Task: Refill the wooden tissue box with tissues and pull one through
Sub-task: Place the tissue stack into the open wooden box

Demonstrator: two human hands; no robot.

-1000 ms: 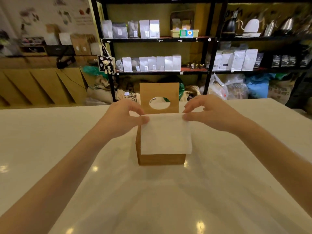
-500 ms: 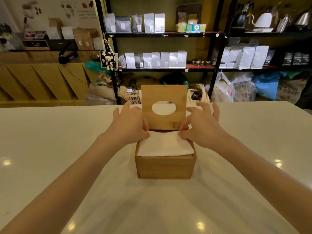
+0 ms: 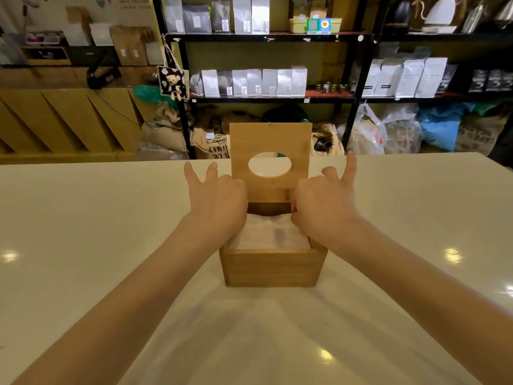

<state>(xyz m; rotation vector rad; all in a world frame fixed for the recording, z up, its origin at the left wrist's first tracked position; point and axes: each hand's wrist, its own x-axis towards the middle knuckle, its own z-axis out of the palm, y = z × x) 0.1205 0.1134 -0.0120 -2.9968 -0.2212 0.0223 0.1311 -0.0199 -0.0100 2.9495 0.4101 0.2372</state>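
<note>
I had the wooden tissue box [image 3: 270, 266] sitting on the white table [image 3: 83, 232], right in front of me. Its lid [image 3: 270, 143] stood straight up at the back, and I could see through the round hole [image 3: 269, 164] in it. The tissues [image 3: 266, 234] were inside the box, near the top, a bit lumpy in the middle. My left hand [image 3: 219, 200] pushed down on the left side of the pile, and my right hand [image 3: 322, 202] pushed down on the right side. Some fingers were spread out and pointing away from me. The others were tucked under, so I could not tell if they pinched any tissue. I think the good way was to press both sides evenly until the pile sat flat below the rim. I should have kept the top tissue loose in the middle, because it needed to come up through the hole.
</note>
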